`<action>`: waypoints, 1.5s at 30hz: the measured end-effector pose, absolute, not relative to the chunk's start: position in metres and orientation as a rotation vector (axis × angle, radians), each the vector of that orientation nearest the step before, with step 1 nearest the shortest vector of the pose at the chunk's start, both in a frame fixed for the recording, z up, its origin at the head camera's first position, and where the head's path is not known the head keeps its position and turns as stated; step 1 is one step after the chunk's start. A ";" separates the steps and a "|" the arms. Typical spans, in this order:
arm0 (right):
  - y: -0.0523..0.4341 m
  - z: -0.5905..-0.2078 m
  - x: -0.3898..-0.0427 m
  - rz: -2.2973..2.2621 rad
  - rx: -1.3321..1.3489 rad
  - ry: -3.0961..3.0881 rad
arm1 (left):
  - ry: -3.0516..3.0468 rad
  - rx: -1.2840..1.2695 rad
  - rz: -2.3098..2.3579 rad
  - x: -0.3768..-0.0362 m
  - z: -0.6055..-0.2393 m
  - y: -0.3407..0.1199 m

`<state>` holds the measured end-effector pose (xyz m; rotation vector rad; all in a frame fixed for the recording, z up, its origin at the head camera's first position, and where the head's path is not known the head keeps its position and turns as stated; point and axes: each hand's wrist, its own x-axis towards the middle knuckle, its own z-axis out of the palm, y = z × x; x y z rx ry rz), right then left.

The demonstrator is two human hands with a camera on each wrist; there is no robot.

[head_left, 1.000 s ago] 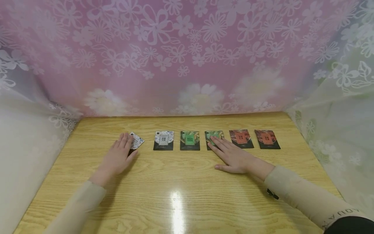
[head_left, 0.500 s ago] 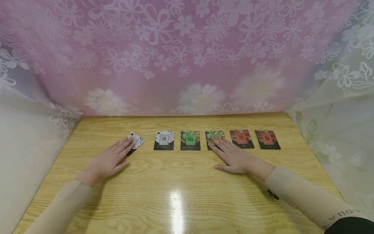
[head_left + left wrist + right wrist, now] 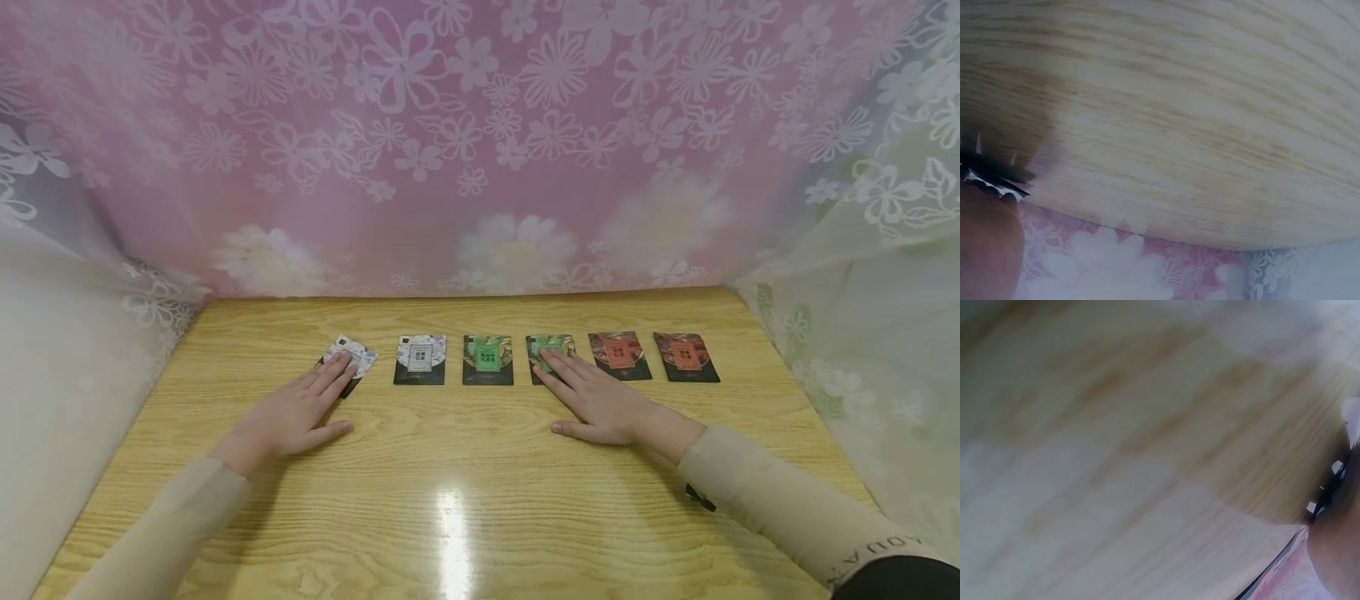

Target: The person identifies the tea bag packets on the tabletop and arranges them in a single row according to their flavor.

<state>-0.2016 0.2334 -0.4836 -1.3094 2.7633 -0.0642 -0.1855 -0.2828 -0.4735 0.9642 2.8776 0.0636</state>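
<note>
In the head view my left hand [image 3: 288,414] lies with straight fingers on a slanted white-and-black packet [image 3: 364,356] at the left end of a row. Its fingers cover part of the packet. My right hand [image 3: 600,406] rests its straight fingertips on a green-and-black packet [image 3: 561,342], whose lower right is hidden. Between the hands lie another white packet [image 3: 420,360] and another green packet [image 3: 488,361]. Right of them are two red-and-black packets [image 3: 619,355], the nearer one just beyond my right hand. Each wrist view catches only a dark packet edge beside part of a hand.
The row lies across the far half of a wood-grain table [image 3: 390,483]. A pink floral cloth [image 3: 480,192] hangs behind the table's back edge. Pale floral cloths flank both sides, such as the right cloth [image 3: 870,333].
My left hand slid back and to the left, then returned slightly right. The white packet under it has turned and shifted slightly, now sitting a bit further right. My right hand stays put.
</note>
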 end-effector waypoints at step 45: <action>0.234 -0.482 -0.201 -0.054 -1.294 2.754 | 2.968 0.721 0.087 -0.178 -0.479 -0.239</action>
